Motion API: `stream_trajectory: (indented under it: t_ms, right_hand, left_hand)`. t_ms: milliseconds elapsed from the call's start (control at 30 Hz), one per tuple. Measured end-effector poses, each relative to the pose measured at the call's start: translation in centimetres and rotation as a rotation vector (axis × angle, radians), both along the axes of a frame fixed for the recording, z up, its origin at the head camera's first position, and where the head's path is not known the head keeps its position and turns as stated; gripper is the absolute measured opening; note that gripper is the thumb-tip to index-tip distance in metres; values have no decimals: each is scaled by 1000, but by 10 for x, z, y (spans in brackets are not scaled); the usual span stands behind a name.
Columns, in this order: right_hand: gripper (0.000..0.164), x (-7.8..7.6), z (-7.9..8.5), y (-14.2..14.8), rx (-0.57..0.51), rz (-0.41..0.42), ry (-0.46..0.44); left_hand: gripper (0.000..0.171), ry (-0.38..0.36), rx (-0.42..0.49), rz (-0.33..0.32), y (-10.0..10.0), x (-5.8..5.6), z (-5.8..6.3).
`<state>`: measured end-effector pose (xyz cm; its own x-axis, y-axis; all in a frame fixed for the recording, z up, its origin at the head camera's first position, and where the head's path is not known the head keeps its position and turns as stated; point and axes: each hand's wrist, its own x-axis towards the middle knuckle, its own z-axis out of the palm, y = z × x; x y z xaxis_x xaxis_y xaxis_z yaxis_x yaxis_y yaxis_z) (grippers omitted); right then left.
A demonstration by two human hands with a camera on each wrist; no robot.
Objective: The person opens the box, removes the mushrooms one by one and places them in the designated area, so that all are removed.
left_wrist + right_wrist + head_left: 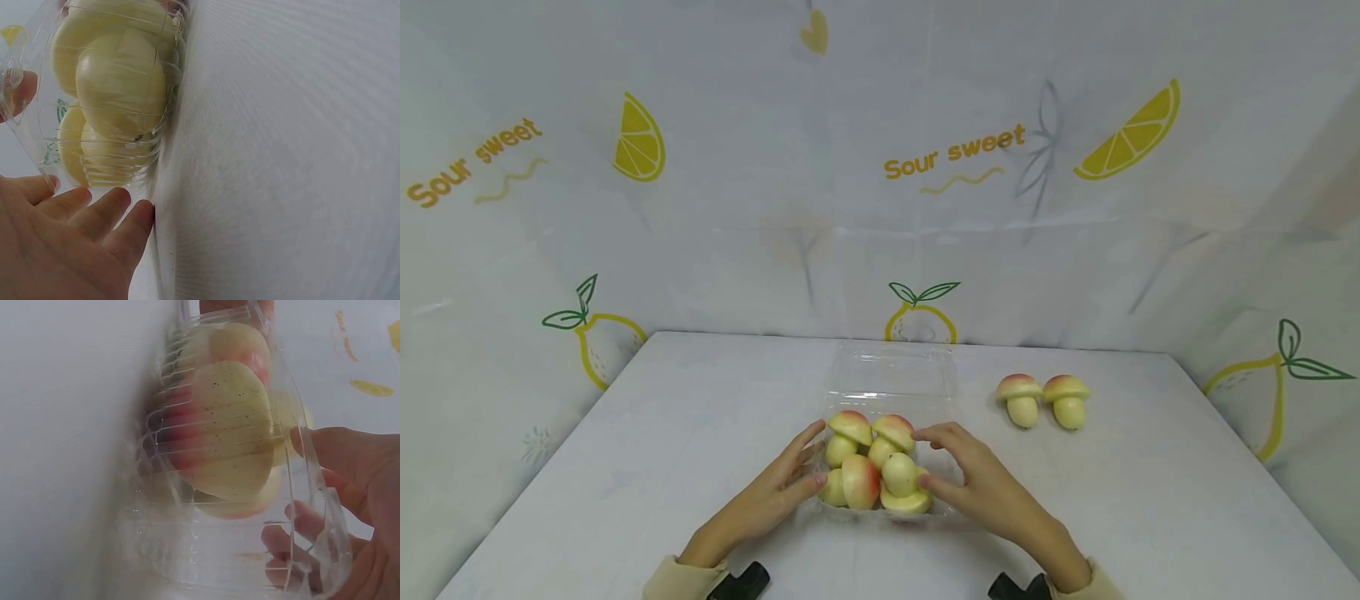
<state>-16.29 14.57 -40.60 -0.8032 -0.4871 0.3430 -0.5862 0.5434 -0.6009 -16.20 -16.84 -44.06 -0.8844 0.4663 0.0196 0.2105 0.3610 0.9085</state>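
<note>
A clear plastic clamshell box (942,510) with its lid (891,371) folded back stands mid-table in the head view. Inside lie several toy mushrooms (861,482), pale yellow with reddish caps. My left hand (772,492) is at the box's left side, thumb and fingers spread apart; its fingertips (114,201) lie right at the wall in the left wrist view. On the opposite side, my right hand (981,479) reaches over the rim with thumb and fingers apart. Its thumb (340,444) overlaps the rim in the right wrist view, and other fingers show through the plastic.
Two more toy mushrooms (1021,402) stand side by side on the white table (1135,500), right of the box. Behind the table hangs a pale backdrop (737,250) with lemon prints.
</note>
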Motion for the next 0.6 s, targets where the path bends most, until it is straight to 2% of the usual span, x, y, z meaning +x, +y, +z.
stream_trajectory:
  t_ms: [200,433,600]
  right_hand:
    - [44,0,-2,-3,24,9,30]
    - [42,0,-5,-7,52,67,66]
    - [39,0,-7,-8,86,64,107]
  left_hand:
    - [70,5,2,-1,0,0,-1]
    - [70,17,-6,1,0,0,0]
    - [71,24,-4,3,0,0,-1]
